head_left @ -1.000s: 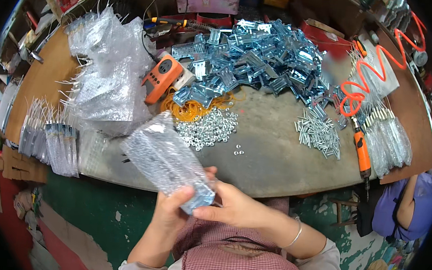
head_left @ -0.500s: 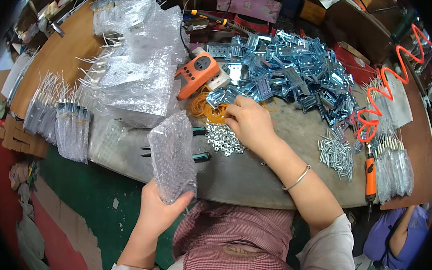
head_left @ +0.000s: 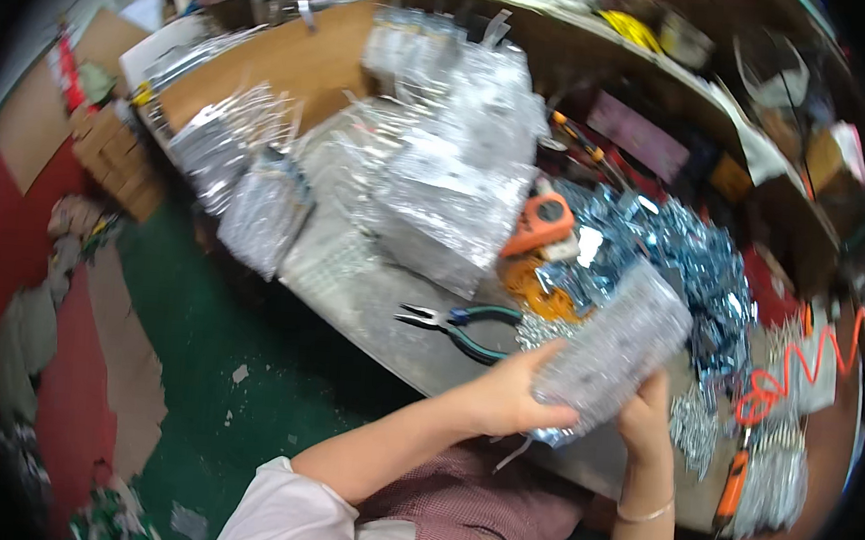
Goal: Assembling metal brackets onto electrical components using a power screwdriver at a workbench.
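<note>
Right hand [head_left: 646, 417] back on bag [head_left: 609, 350]

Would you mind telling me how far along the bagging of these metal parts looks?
Done: filled clear bags are piled on the bench. In hand: the left hand and right hand both grip one filled bag. Left: a heap of loose bluish metal brackets and small screws.

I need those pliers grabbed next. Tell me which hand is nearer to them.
Left. The left hand grips the clear bag of small metal parts just right of the green-handled pliers; the right hand holds the bag's far side, farther away.
</note>
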{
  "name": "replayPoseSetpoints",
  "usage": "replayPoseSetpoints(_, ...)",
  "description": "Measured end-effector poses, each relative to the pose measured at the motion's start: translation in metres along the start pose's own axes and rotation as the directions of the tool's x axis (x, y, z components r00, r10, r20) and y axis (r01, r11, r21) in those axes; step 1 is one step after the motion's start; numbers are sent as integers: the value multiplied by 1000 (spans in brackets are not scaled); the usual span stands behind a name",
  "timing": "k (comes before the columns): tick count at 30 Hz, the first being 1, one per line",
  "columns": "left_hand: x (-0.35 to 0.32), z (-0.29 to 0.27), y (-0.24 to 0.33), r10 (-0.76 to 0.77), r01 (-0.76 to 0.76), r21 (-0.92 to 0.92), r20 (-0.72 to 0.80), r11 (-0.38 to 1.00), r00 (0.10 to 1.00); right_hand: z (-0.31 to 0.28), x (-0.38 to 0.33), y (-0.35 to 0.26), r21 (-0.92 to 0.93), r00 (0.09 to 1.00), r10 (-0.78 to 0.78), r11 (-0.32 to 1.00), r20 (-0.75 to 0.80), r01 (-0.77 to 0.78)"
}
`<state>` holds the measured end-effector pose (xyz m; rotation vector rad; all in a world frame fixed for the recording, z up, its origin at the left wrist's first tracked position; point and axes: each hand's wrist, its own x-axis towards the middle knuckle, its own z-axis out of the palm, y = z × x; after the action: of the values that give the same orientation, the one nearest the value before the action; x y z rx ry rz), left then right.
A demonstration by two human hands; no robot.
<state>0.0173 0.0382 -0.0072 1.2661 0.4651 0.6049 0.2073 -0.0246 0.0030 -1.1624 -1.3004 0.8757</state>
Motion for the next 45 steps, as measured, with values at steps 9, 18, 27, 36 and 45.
replayPoseSetpoints(9,2,23,-7,228,-1,767,-189,641,955,-18,-58,-97,148,985,-158,975,-72,167)
replayPoseSetpoints(18,26,-22,39,152,-208,-271,-214,940,965,29,-51,-36,-290,540,239,957,807,10)
replayPoseSetpoints(27,-33,-18,29,79,-120,239,172,964,982,-26,-44,-5,454,954,166,850,249,-266)
replayPoseSetpoints(36,-35,0,17,15,-51,832,51,553,999,45,-28,-100,-808,907,-33,442,419,389)
replayPoseSetpoints(45,-48,-41,42,912,-247,969,97,5,399,17,-30,-29,-449,981,103,878,-162,-166)
